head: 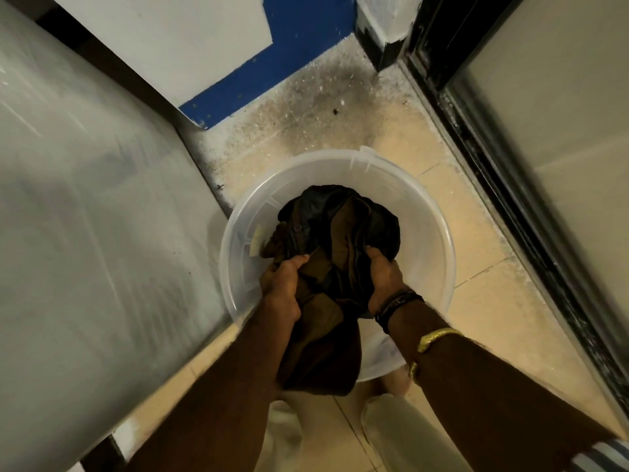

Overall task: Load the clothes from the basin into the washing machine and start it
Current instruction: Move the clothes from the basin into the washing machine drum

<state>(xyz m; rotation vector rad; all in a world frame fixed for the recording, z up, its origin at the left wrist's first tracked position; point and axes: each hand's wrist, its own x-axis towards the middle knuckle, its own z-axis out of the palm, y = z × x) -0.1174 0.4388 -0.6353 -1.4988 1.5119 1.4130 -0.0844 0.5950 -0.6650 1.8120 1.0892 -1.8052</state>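
A clear round plastic basin [425,233] stands on the tiled floor below me. Inside it lies a bundle of dark clothes [343,226], brown and black. My left hand [284,281] grips the brown cloth at the bundle's near left side. My right hand [383,277], with dark bands at the wrist, grips the bundle's near right side. A brown fold hangs over the basin's near rim between my forearms. The washing machine [85,199] is the big white-grey body at the left; its door and controls are out of sight.
A dark-framed sliding glass door [531,165] runs along the right. A white and blue wall [238,63] closes the far end, with a dirty floor corner [323,107] before it. My legs in pale trousers [401,434] stand just behind the basin.
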